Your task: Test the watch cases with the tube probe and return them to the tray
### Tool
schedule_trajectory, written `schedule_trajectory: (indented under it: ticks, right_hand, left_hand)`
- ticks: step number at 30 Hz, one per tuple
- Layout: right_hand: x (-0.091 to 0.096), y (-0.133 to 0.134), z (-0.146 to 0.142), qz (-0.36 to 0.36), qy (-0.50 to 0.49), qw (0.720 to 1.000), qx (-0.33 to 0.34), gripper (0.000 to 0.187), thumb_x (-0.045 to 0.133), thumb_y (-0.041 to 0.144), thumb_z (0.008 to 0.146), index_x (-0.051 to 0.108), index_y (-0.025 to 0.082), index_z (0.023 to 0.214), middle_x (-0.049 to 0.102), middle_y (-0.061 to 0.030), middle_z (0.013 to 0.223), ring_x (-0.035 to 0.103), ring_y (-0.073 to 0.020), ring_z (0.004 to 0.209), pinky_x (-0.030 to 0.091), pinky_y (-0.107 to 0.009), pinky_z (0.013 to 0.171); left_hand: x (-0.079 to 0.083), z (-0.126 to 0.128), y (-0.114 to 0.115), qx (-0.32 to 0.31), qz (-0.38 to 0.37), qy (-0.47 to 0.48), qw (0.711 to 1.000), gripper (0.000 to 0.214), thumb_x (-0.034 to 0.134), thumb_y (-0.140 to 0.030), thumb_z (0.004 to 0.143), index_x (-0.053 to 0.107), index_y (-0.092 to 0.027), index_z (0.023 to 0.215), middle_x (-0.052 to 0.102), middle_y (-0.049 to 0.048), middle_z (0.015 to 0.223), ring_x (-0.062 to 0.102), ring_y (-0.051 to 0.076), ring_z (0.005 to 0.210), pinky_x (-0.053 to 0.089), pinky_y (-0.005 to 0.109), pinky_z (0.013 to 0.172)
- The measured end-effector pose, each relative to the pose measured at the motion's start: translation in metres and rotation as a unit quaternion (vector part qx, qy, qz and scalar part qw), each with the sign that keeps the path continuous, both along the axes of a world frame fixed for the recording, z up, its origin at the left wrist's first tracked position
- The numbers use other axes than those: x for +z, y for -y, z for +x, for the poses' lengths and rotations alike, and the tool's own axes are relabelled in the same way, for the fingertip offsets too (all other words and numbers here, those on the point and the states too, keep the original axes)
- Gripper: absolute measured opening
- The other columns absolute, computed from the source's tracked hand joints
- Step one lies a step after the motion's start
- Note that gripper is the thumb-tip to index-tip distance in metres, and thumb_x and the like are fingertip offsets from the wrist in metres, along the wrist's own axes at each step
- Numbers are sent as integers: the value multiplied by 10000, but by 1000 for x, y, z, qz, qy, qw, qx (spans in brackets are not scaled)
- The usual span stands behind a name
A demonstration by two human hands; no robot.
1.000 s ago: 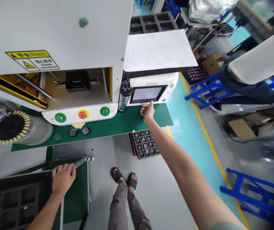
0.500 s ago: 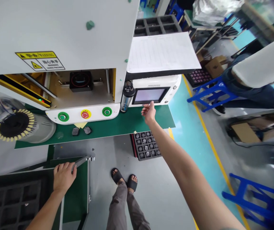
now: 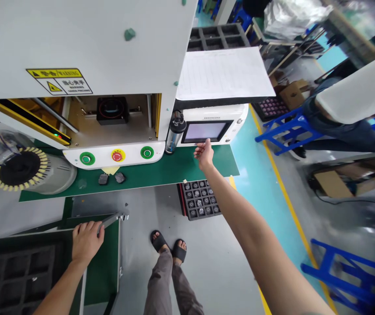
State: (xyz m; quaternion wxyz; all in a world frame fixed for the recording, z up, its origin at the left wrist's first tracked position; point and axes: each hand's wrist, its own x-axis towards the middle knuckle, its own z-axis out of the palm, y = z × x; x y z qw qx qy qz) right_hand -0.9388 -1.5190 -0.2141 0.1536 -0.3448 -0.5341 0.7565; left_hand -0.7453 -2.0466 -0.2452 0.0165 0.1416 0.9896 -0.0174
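My right hand is stretched out to the white control box, one fingertip at the lower edge of its touch screen; the fingers are loosely apart and hold nothing. My left hand rests palm down on the corner of a green-topped table, fingers curled over a grey metal bar at its edge. A black compartment tray lies just left of that hand. The big white machine has two green buttons and a red stop button on its front.
A black tray of small round parts sits on the floor under the green bench. Two small dark parts lie on the bench. A paper sheet tops the control box. Blue stools and a seated person are at right.
The view has drifted slightly, so the machine sits a little further right in the picture. Both hands keep their places, the right fingertip still at the screen's lower edge.
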Motion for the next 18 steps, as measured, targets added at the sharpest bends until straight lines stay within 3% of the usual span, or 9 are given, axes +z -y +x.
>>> schedule_trajectory:
  ticks: [18]
  right_hand:
    - [-3, 1, 2, 15, 8, 999, 31, 618, 438, 754, 1002, 637, 198, 821, 601, 25, 591, 562, -84, 441, 435, -180, 385]
  left_hand:
    - [0, 1, 1, 0, -2, -1, 1000, 421, 401, -329, 1020, 791, -174, 995, 782, 135, 920, 643, 336, 945, 377, 486, 996]
